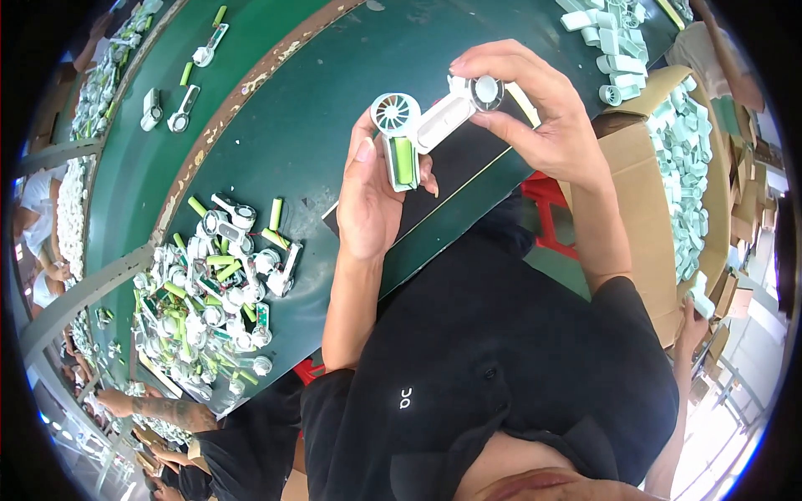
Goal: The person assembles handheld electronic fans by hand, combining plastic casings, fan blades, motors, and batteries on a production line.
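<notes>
My left hand (366, 204) is closed round a pale mint handheld-fan shell (396, 115), its slotted round head up. A yellow-green battery cell (404, 161) lies in the shell's open handle. With thumb and fingers, my right hand (555, 117) grips a white fan body (444, 122) by its round, dark-ringed head. That body slants down to the left, and its lower end meets the shell just below the shell's head. Whether the two are joined there, I cannot tell. Both are held over a black mat (455, 171) on the green table (292, 134).
A heap of fan assemblies (213, 292) with battery cells covers the table at left. Mint shells (614, 50) are piled at the far right, beside a cardboard box (631, 217) of more shells. A green belt (150, 75) carries fan parts. Other people's arms (167, 409) are at lower left.
</notes>
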Action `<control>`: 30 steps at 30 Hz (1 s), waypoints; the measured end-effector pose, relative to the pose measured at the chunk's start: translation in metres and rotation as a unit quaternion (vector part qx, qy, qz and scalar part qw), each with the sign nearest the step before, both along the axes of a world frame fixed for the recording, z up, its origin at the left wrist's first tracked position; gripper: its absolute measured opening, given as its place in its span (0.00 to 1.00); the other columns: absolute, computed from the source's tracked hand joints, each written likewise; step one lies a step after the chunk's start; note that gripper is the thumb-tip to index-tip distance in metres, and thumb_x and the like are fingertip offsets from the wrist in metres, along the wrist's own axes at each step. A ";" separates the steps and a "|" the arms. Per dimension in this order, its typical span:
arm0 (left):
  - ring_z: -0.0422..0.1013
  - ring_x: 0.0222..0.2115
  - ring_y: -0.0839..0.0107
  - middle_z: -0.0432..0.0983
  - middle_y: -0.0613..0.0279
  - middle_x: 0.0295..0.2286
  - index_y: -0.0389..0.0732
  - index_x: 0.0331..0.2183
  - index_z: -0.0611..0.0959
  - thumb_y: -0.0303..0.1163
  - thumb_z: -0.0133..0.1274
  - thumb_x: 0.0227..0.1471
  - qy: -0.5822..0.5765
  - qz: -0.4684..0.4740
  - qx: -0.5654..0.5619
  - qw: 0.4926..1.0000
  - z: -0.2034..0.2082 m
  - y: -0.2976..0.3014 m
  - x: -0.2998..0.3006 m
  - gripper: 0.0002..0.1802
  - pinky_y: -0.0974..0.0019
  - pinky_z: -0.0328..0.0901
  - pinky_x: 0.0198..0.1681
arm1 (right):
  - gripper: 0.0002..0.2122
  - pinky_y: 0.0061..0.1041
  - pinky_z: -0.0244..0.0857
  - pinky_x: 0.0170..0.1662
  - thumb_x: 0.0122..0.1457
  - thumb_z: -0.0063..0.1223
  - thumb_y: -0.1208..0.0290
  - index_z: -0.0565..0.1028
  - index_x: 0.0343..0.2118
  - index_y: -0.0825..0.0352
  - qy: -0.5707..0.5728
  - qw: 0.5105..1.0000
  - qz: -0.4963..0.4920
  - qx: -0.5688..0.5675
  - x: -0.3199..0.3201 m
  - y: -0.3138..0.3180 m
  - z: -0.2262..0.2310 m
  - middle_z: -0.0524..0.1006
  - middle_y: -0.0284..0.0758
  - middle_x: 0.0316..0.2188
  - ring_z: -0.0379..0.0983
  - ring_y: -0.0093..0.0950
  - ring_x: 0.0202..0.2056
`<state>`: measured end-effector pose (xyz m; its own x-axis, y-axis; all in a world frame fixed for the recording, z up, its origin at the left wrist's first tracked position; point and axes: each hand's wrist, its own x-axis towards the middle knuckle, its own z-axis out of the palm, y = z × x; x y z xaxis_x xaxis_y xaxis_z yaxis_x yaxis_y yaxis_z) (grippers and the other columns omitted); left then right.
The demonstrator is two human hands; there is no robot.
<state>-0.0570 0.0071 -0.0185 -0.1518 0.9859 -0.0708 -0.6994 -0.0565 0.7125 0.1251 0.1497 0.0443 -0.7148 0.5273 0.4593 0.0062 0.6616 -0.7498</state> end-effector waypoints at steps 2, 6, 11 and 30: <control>0.75 0.34 0.65 0.73 0.53 0.43 0.35 0.65 0.59 0.47 0.41 0.67 -0.010 -0.009 0.021 1.000 0.000 -0.002 -0.001 0.34 0.58 0.74 0.34 | 0.21 0.30 0.70 0.50 0.50 0.62 0.86 0.80 0.50 0.67 -0.001 1.000 -0.009 0.007 0.002 0.001 0.001 0.79 0.38 0.45 0.77 0.34 0.46; 0.73 0.32 0.69 0.73 0.56 0.39 0.38 0.67 0.57 0.33 0.46 0.63 0.024 -0.006 -0.019 1.000 0.008 -0.003 0.002 0.35 0.65 0.73 0.29 | 0.21 0.29 0.70 0.50 0.50 0.64 0.85 0.80 0.49 0.66 -0.013 1.000 -0.016 -0.006 0.003 -0.002 0.002 0.79 0.38 0.45 0.77 0.33 0.46; 0.66 0.23 0.79 0.70 0.62 0.34 0.40 0.69 0.52 0.28 0.39 0.70 0.130 0.022 -0.024 0.991 0.009 -0.007 0.009 0.31 0.74 0.65 0.22 | 0.21 0.30 0.71 0.48 0.49 0.64 0.85 0.80 0.49 0.64 -0.022 0.999 -0.031 0.029 -0.003 -0.011 0.005 0.79 0.37 0.45 0.77 0.34 0.46; 0.64 0.26 0.76 0.68 0.56 0.44 0.45 0.71 0.47 0.31 0.46 0.67 0.021 -0.050 0.023 0.998 -0.001 -0.012 0.004 0.38 0.73 0.61 0.28 | 0.20 0.28 0.71 0.46 0.58 0.63 0.72 0.78 0.55 0.65 -0.082 0.992 -0.091 -0.041 0.029 0.021 -0.032 0.81 0.37 0.44 0.77 0.29 0.42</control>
